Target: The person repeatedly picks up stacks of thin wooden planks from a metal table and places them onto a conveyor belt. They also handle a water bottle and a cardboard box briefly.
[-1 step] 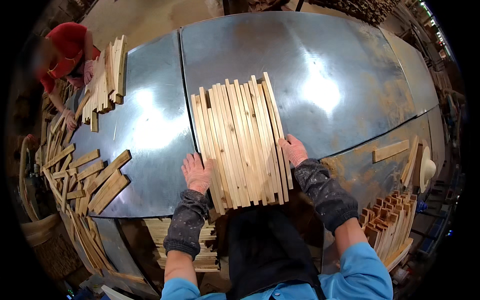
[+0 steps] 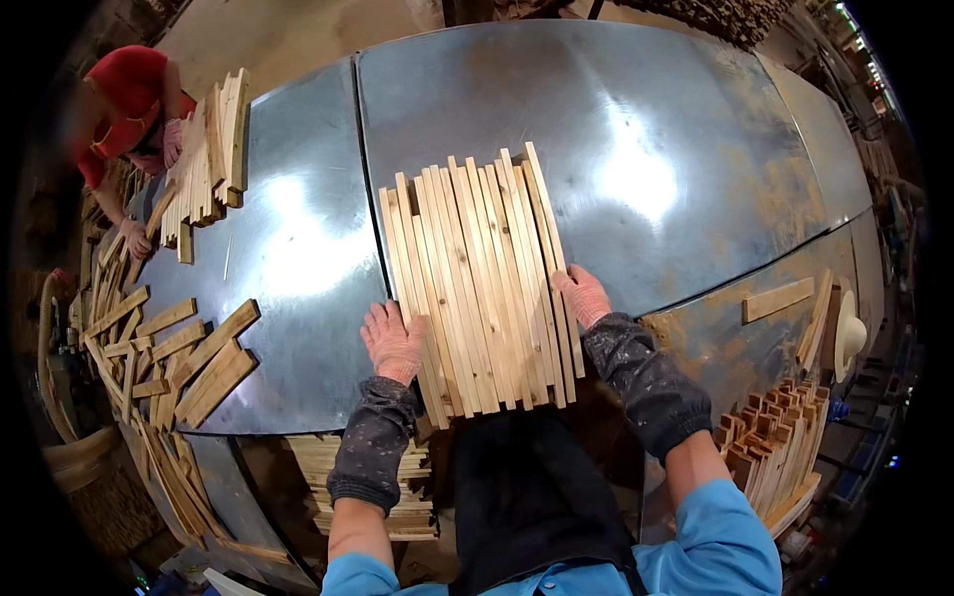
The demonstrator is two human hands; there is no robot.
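A row of pale wooden strips (image 2: 472,288) lies side by side on the metal table, with uneven ends and the near ends reaching past the table's front edge. My left hand (image 2: 394,343), in a pinkish work glove, rests open along the row's left side, its fingers spread and the thumb against the outer strip. On the other side, my right hand (image 2: 584,295), gloved alike, touches the outermost right strip with its fingers stretched out. The underside of that hand is hidden. A narrow gap shows between the right strips and the others.
The metal table (image 2: 477,89) has seams and rusty patches. Loose short boards (image 2: 214,368) lie scattered at left. A co-worker in red (image 2: 134,89) handles another stack of strips (image 2: 209,159). Upright wood pieces (image 2: 780,447) stand at right, with a single board (image 2: 777,301) beyond. More strips (image 2: 373,487) lie below.
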